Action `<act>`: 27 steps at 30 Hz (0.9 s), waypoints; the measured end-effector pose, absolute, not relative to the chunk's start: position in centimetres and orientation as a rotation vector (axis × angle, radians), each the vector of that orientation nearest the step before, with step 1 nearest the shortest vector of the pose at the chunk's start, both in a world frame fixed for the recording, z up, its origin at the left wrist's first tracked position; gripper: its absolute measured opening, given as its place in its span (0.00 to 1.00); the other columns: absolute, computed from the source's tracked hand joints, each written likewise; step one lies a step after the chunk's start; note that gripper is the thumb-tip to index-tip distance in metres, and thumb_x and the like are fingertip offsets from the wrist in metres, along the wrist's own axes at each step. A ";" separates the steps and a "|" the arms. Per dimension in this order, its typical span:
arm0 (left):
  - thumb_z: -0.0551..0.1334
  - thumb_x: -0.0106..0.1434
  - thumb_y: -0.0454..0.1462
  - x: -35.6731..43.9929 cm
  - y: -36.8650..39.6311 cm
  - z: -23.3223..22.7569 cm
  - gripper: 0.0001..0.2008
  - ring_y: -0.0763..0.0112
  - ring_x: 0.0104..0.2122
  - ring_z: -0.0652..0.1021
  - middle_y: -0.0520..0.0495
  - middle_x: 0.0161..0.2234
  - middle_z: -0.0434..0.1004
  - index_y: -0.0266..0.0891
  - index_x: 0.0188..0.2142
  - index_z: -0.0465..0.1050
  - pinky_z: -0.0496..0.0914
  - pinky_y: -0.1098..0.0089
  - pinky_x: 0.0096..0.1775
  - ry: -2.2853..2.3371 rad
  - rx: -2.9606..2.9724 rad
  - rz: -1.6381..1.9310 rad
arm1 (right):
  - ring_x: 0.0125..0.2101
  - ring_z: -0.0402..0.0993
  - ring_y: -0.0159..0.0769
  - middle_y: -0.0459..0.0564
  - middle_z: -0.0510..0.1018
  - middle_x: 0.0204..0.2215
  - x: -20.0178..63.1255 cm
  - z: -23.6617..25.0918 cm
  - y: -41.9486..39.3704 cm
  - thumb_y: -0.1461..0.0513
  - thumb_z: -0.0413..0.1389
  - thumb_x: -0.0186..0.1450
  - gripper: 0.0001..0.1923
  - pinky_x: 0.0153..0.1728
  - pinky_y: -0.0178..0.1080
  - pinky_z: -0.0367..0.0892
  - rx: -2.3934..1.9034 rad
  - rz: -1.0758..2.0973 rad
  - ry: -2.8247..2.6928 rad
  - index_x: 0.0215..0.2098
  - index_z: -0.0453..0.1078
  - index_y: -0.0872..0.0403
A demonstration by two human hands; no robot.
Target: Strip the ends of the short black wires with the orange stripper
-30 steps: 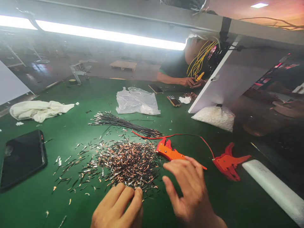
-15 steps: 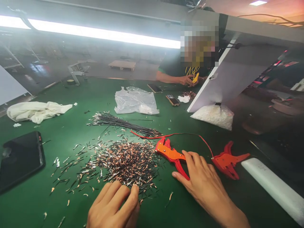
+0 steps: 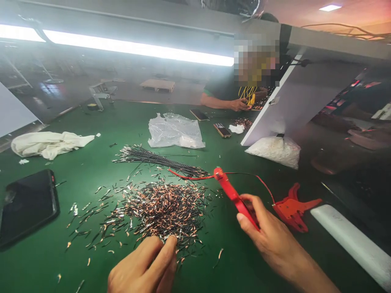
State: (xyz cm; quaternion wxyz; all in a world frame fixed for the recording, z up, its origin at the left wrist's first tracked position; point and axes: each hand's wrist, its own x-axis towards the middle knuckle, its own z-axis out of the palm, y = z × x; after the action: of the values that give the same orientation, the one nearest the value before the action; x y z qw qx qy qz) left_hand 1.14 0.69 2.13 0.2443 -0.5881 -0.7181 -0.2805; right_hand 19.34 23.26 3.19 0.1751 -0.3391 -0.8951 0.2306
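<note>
My right hand (image 3: pixel 265 221) is wrapped round the handles of a red wire stripper (image 3: pixel 230 189), now lifted and seen edge-on, its jaws pointing away to the left. At the near edge of a heap of short wire pieces (image 3: pixel 168 203), black with copper ends, is my left hand (image 3: pixel 146 262). Its thumb and index finger are pressed together; whatever they may pinch is hidden. Beyond the heap lies a bundle of black wires (image 3: pixel 159 160). A second, orange-and-red wire stripper (image 3: pixel 295 207) rests to the right, with a red wire (image 3: pixel 195 177) running from it.
On the green table (image 3: pixel 85 195) are a black phone (image 3: pixel 30 205), a white cloth (image 3: pixel 50 143), a clear plastic bag (image 3: pixel 177 131) and a filled bag (image 3: pixel 276 150). A white panel (image 3: pixel 284 97) slants at the right. Across the table a person works with yellow wires (image 3: pixel 247 95).
My right hand has picked up the wire stripper from the table and turned it on edge. My left hand has shifted slightly, its fingers still together.
</note>
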 end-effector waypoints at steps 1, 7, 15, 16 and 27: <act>0.55 0.71 0.31 1.0 0.6 2.0 0.08 0.81 0.19 0.74 0.54 0.24 0.75 0.37 0.44 0.73 0.66 0.81 0.24 -1.941 -1.592 -0.763 | 0.30 0.81 0.44 0.51 0.82 0.32 19.6 3.7 23.4 0.52 0.47 0.70 0.17 0.28 0.41 0.75 -0.920 0.882 -2.452 0.51 0.65 0.49; 0.52 0.72 0.35 0.8 0.4 2.3 0.09 0.76 0.18 0.77 0.54 0.21 0.78 0.40 0.43 0.71 0.68 0.80 0.21 -2.005 -1.526 -0.775 | 0.41 0.81 0.46 0.56 0.81 0.44 19.7 5.3 21.9 0.60 0.54 0.66 0.16 0.41 0.47 0.77 -0.534 1.879 -1.926 0.52 0.67 0.48; 0.58 0.69 0.30 1.2 0.4 3.7 0.06 0.80 0.19 0.76 0.53 0.24 0.77 0.38 0.43 0.71 0.68 0.82 0.24 -1.991 -1.526 -0.978 | 0.44 0.79 0.48 0.56 0.79 0.46 17.5 5.1 18.1 0.67 0.52 0.55 0.26 0.45 0.55 0.73 -0.256 2.537 -1.512 0.52 0.68 0.49; 0.58 0.68 0.29 1.3 0.6 3.8 0.07 0.80 0.21 0.77 0.53 0.25 0.78 0.37 0.43 0.71 0.70 0.81 0.26 -1.978 -1.494 -1.011 | 0.44 0.78 0.46 0.54 0.79 0.45 17.3 4.9 17.8 0.68 0.52 0.53 0.29 0.46 0.55 0.72 -0.223 2.645 -1.352 0.53 0.67 0.48; 0.62 0.60 0.22 1.5 2.8 5.1 0.11 0.79 0.25 0.73 0.52 0.27 0.74 0.32 0.41 0.74 0.70 0.78 0.29 -1.828 -1.377 -1.343 | 0.32 0.77 0.38 0.48 0.81 0.32 16.4 2.3 15.4 0.68 0.57 0.44 0.33 0.32 0.37 0.63 -0.151 3.078 -0.803 0.50 0.68 0.52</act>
State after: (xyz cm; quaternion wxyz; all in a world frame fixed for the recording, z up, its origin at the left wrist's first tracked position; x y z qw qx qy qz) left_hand 1.54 2.81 5.11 0.2415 -0.5037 -0.6685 -0.4910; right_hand 16.35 15.41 2.30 -0.0215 -0.0472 -0.2521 0.9663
